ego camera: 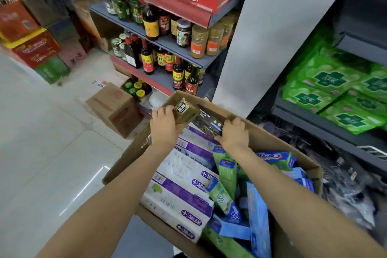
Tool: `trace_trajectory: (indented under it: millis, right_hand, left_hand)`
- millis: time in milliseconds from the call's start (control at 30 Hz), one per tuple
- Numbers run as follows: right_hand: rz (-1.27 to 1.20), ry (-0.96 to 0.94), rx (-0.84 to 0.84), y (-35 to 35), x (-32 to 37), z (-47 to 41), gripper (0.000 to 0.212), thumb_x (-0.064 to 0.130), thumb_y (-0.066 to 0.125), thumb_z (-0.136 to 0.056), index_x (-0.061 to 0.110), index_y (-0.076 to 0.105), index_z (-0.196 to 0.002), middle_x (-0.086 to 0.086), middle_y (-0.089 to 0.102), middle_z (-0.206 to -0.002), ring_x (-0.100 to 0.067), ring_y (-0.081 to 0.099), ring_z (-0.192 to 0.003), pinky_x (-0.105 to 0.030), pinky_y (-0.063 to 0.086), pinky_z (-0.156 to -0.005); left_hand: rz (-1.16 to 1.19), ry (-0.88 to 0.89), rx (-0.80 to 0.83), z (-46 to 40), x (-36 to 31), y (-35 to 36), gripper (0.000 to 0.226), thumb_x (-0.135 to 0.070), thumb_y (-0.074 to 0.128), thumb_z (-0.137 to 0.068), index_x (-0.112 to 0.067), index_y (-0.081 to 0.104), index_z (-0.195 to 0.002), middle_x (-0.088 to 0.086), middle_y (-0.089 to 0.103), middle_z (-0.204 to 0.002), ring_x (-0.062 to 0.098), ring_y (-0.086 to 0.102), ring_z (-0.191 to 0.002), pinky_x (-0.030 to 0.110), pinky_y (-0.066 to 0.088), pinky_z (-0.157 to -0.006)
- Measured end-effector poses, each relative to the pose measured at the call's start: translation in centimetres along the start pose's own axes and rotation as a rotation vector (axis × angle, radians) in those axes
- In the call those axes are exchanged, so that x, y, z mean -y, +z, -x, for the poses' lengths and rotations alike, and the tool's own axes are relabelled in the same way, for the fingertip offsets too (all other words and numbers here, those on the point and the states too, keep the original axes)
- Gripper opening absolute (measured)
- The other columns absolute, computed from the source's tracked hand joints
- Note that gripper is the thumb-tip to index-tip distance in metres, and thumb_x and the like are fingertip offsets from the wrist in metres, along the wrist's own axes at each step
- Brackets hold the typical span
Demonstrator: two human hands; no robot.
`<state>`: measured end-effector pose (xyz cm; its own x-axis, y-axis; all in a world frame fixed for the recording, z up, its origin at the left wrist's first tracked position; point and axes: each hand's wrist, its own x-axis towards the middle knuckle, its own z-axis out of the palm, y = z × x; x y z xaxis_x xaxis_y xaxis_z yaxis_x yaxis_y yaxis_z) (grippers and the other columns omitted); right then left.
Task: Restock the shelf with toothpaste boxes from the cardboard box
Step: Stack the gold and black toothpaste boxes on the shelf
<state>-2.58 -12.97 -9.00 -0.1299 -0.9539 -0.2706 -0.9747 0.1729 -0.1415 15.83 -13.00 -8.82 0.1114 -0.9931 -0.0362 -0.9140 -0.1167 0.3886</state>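
Observation:
An open cardboard box (270, 138) sits below me, filled with several toothpaste boxes: white-and-purple ones (184, 190) stacked on the left, green ones (227, 174) and blue ones (258, 222) jumbled on the right. My left hand (164, 126) grips a gold toothpaste box (187, 112) at the box's far end. My right hand (233, 132) holds a dark toothpaste box (207, 122) lying next to the gold one. Both hands are over the far rim.
Grey shelving (326, 130) on the right holds green packs (326, 81). Ahead, shelves carry sauce bottles (178, 73) and spice jars (199, 41). A closed carton (115, 107) stands on the tiled floor at left, stacked red and green cartons (35, 48) beyond.

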Motion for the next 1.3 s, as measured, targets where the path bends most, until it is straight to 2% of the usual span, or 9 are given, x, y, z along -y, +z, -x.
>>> trace_trajectory:
  millis: [67, 200, 400, 600, 867, 933, 1033, 1133, 1300]
  right_hand:
    - [-0.104, 0.014, 0.045, 0.1, -0.2, 0.0, 0.048, 0.030, 0.063, -0.088, 0.004, 0.044, -0.124, -0.018, 0.041, -0.127, -0.034, 0.046, -0.117, -0.042, 0.042, -0.096]
    - [-0.323, 0.014, 0.043, -0.4, -1.4, 1.2, 0.041, 0.025, 0.064, -0.088, 0.003, 0.046, -0.117, -0.017, 0.052, -0.118, -0.035, 0.054, -0.110, -0.042, 0.046, -0.091]
    - [-0.755, 0.071, -0.088, -5.1, -5.2, 3.8, 0.033, 0.025, 0.064, -0.088, 0.006, 0.053, -0.112, -0.006, 0.063, -0.103, -0.021, 0.060, -0.094, -0.030, 0.044, -0.074]
    - [-1.502, 0.234, 0.115, -10.3, -10.7, 6.7, 0.021, 0.023, 0.058, -0.092, 0.006, 0.059, -0.104, -0.010, 0.067, -0.095, -0.024, 0.062, -0.081, -0.041, 0.050, -0.081]
    - [-1.565, 0.090, -0.047, -15.3, -25.7, 14.1, 0.015, 0.017, 0.058, -0.092, 0.008, 0.062, -0.102, -0.007, 0.071, -0.094, -0.017, 0.068, -0.079, -0.033, 0.055, -0.075]
    - [-1.577, 0.076, -0.098, -16.4, -30.6, 16.1, 0.015, 0.017, 0.058, -0.091, 0.009, 0.061, -0.103, -0.007, 0.070, -0.092, -0.015, 0.067, -0.074, -0.030, 0.053, -0.068]
    - [-1.553, 0.076, -0.153, -18.3, -38.0, 19.0, 0.024, 0.018, 0.060, -0.089, 0.016, 0.056, -0.113, -0.008, 0.068, -0.101, -0.020, 0.064, -0.083, -0.034, 0.051, -0.071]
    - [-1.568, 0.098, -0.221, -20.1, -44.7, 21.8, 0.013, 0.014, 0.058, -0.088, 0.022, 0.055, -0.098, 0.000, 0.068, -0.083, -0.017, 0.061, -0.074, -0.030, 0.047, -0.065]
    - [-1.715, 0.178, -0.369, -22.7, -53.1, 25.3, 0.026, 0.034, 0.063, -0.087, 0.014, 0.063, -0.105, 0.003, 0.074, -0.073, -0.010, 0.070, -0.062, -0.019, 0.051, -0.053]
  left_hand:
    - [0.106, 0.000, 0.023, 0.0, -0.1, -0.6, 0.052, -0.030, 0.066, -0.086, -0.013, 0.045, -0.130, 0.014, 0.047, -0.126, 0.032, 0.039, -0.117, 0.037, 0.035, -0.096]
    - [0.407, 0.063, 0.035, 0.2, -1.0, -2.7, 0.048, -0.025, 0.066, -0.088, -0.013, 0.047, -0.130, 0.009, 0.042, -0.114, 0.017, 0.044, -0.094, 0.005, 0.034, -0.082]
    - [0.796, -0.024, -0.005, -0.4, -5.1, -4.3, 0.043, -0.051, 0.056, -0.087, -0.019, 0.058, -0.116, 0.005, 0.067, -0.100, 0.023, 0.063, -0.095, 0.041, 0.049, -0.090]
    - [1.017, -0.117, 0.109, 1.5, -14.4, -4.3, 0.038, -0.047, 0.048, -0.094, -0.013, 0.060, -0.103, 0.000, 0.062, -0.102, 0.019, 0.056, -0.102, 0.030, 0.040, -0.083]
    - [1.067, -0.049, 0.401, 9.5, -31.3, -2.2, 0.059, -0.053, 0.039, -0.095, -0.014, 0.043, -0.139, 0.004, 0.044, -0.143, 0.022, 0.040, -0.130, 0.031, 0.030, -0.102]
    - [1.093, -0.034, 0.455, 12.3, -36.3, -1.7, 0.063, -0.059, 0.044, -0.090, -0.019, 0.044, -0.138, 0.002, 0.047, -0.141, 0.025, 0.045, -0.128, 0.040, 0.033, -0.109]
    - [1.066, 0.056, 0.486, 16.5, -43.2, -0.7, 0.051, -0.047, 0.059, -0.086, -0.022, 0.051, -0.131, 0.001, 0.057, -0.129, 0.022, 0.057, -0.110, 0.034, 0.047, -0.092]
    - [1.064, 0.158, 0.581, 20.5, -49.6, 0.6, 0.035, -0.037, 0.065, -0.084, -0.027, 0.056, -0.117, -0.004, 0.063, -0.110, 0.014, 0.060, -0.094, 0.029, 0.051, -0.078]
    - [1.050, 0.386, 0.622, 26.2, -59.8, 2.5, 0.031, -0.029, 0.068, -0.085, -0.026, 0.053, -0.112, 0.001, 0.065, -0.115, 0.018, 0.064, -0.098, 0.036, 0.052, -0.089]
